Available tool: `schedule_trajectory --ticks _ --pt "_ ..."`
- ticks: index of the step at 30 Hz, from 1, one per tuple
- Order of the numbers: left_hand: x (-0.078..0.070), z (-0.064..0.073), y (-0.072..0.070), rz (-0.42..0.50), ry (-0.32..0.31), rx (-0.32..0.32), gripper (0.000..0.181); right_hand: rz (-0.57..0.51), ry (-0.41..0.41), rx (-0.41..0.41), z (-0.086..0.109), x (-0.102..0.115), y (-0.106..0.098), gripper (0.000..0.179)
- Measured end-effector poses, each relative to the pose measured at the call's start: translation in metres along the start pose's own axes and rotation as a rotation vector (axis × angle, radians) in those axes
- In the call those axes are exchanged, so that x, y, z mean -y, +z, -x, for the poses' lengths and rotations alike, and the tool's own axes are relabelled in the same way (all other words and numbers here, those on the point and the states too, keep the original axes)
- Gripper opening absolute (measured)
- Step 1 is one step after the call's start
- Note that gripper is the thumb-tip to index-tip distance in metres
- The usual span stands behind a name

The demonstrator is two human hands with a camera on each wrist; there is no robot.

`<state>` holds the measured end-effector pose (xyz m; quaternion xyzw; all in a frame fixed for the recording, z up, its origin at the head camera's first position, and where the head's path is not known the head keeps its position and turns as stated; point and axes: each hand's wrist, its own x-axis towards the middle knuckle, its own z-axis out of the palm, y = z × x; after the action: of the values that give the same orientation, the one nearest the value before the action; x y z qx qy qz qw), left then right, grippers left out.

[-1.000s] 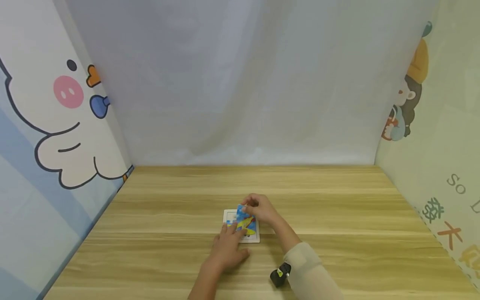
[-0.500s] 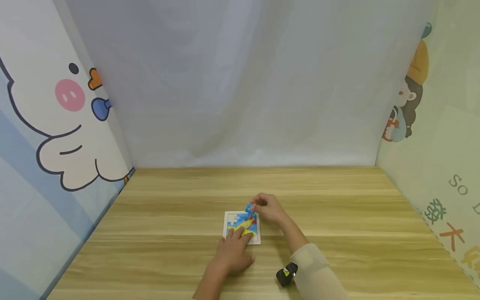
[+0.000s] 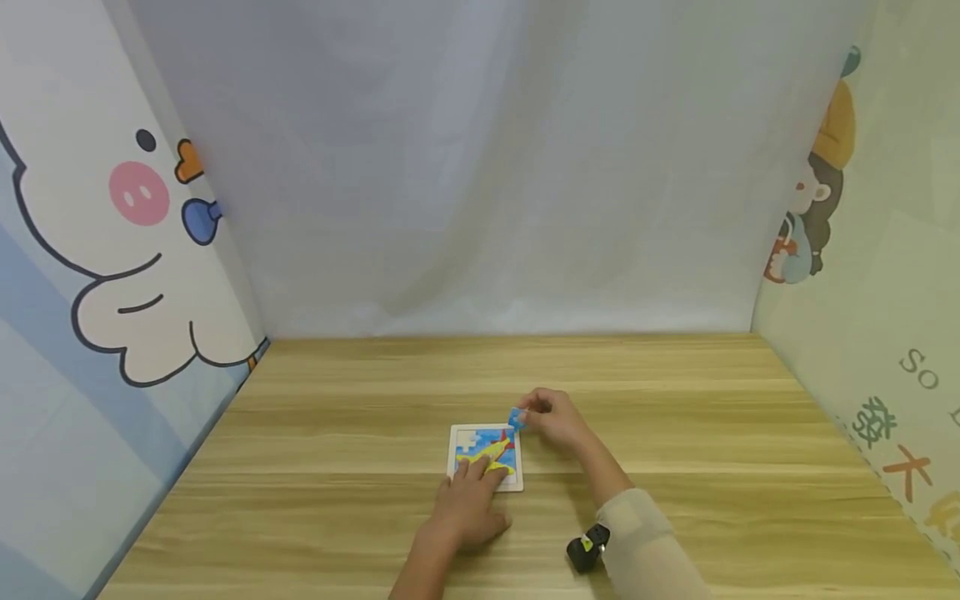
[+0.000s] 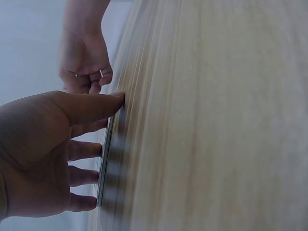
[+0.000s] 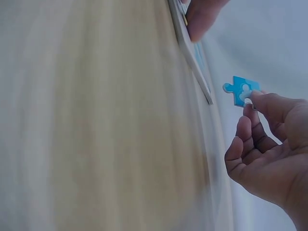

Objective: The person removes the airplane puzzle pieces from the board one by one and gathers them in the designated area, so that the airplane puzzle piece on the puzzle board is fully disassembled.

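Observation:
On the wooden table lies a small framed jigsaw puzzle [image 3: 480, 450] with a yellow and red plane on blue. Its upper left corner shows a pale gap where no piece sits. My left hand [image 3: 471, 504] rests its straight fingers on the near part of the puzzle; the left wrist view shows those fingertips on the thin board's edge [image 4: 105, 163]. Between thumb and finger my right hand [image 3: 558, 423] pinches a blue puzzle piece [image 5: 243, 91] with a white cloud mark. That piece [image 3: 517, 418] is held up by the puzzle's upper right corner, apart from the board in the right wrist view.
A black wrist camera [image 3: 587, 550] is strapped at the right sleeve [image 3: 651, 542]. Wood-grain table [image 3: 337, 433] surrounds the puzzle. A pale curtain [image 3: 480, 167] closes off the back, with printed panels at both sides.
My right hand has lifted the blue piece off the puzzle's upper area and carried it to the right. The left hand has shifted slightly toward the near side, its fingers still on the puzzle.

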<state>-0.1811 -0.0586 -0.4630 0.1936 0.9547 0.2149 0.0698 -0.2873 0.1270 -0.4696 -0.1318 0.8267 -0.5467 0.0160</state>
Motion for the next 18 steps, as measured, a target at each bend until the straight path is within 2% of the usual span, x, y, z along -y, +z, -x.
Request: schedule_trajectory --ticks 4,10,18 --pt "0.000 -0.001 0.002 -0.009 0.000 -0.012 0.057 0.024 0.008 -0.012 -0.001 -0.005 -0.008 0.011" --pt "0.002 -0.001 0.004 0.001 0.000 -0.017 0.058 0.033 0.072 -0.008 -0.006 -0.014 -0.016 0.010" --pt "0.003 0.002 0.004 -0.006 0.000 -0.004 0.059 0.079 0.097 -0.021 -0.011 -0.017 -0.018 0.010"
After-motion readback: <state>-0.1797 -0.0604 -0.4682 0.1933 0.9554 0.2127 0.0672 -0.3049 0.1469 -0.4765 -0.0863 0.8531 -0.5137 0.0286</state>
